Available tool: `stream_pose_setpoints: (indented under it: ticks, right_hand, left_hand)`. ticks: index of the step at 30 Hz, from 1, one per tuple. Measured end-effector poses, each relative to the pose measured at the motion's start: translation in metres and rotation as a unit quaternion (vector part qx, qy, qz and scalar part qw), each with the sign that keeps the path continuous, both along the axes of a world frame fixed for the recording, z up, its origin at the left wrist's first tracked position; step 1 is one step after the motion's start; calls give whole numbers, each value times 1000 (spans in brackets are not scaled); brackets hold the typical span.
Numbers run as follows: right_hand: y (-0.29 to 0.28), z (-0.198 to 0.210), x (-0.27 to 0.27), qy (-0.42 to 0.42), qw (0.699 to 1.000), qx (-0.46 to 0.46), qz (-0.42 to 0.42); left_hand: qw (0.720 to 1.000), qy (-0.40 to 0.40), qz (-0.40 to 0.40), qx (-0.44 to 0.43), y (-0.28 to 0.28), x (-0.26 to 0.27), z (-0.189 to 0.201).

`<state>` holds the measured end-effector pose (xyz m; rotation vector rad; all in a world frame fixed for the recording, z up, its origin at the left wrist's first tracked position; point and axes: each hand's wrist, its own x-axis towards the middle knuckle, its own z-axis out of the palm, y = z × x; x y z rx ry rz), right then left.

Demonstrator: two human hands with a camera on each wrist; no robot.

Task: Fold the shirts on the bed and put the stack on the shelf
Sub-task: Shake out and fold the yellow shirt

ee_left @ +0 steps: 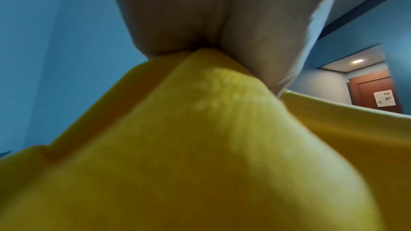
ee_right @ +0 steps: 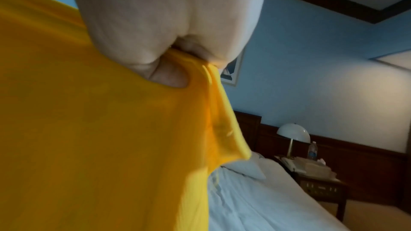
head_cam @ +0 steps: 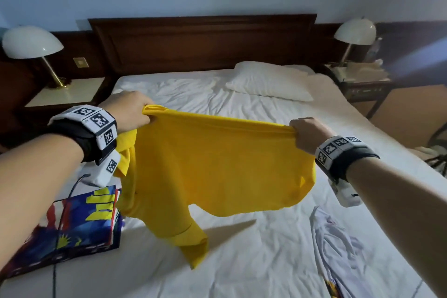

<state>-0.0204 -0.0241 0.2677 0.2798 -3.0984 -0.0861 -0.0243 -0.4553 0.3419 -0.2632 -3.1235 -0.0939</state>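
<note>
Both fists pinch the yellow shirt (head_cam: 212, 167) taut above the bed (head_cam: 254, 249): left hand (head_cam: 130, 110), right hand (head_cam: 308, 134). Lower it flat; keep the top edge level; smooth the dangling sleeve first.

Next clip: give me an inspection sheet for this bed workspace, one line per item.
Surface: bed with rumpled white sheet, pillow near the headboard.
Job's things: yellow shirt held up above the bed; folded printed shirt lying at left; white shirt lying unfolded at right.
Clutter: nothing seen on the bed.
Grippers: left hand and right hand each grip the yellow shirt's top edge.
Cables: black cable crossing the printed shirt.
Surroundings: lamps on both nightstands; bottle on the right one.
</note>
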Motion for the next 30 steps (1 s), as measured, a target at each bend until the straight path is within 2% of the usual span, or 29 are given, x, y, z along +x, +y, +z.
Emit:
stream_pose_setpoints:
  ticks: [2, 8, 13, 19, 21, 25, 27, 30]
  right_hand:
    - [3, -4, -17, -5, 1000, 3, -31]
    - [16, -8, -88, -2, 998, -25, -61]
    - [14, 9, -160, 80, 991, -63, -86]
    - [23, 48, -203, 158, 973, -134, -104]
    - [25, 46, -199, 173, 966, -160, -108]
    - [30, 8, -168, 153, 970, -165, -97]
    - [34, -30, -148, 153, 970, -165, -90]
    - [34, -106, -108, 168, 970, -169, -56]
  left_hand:
    - [1000, 10, 15, -17, -5, -23, -2]
    - [995, 45, 87, 32, -18, -88, -9]
    - [961, 172, 164, 141, 0, -139, -8]
    - [914, 304, 124, 240, 14, -172, 24]
    - [914, 319, 98, 231, 13, -167, 25]
    - [955, 238, 56, 167, -6, -128, -9]
    - [974, 190, 42, 118, -16, -95, -47]
    - [989, 134, 8, 63, -25, -34, -124]
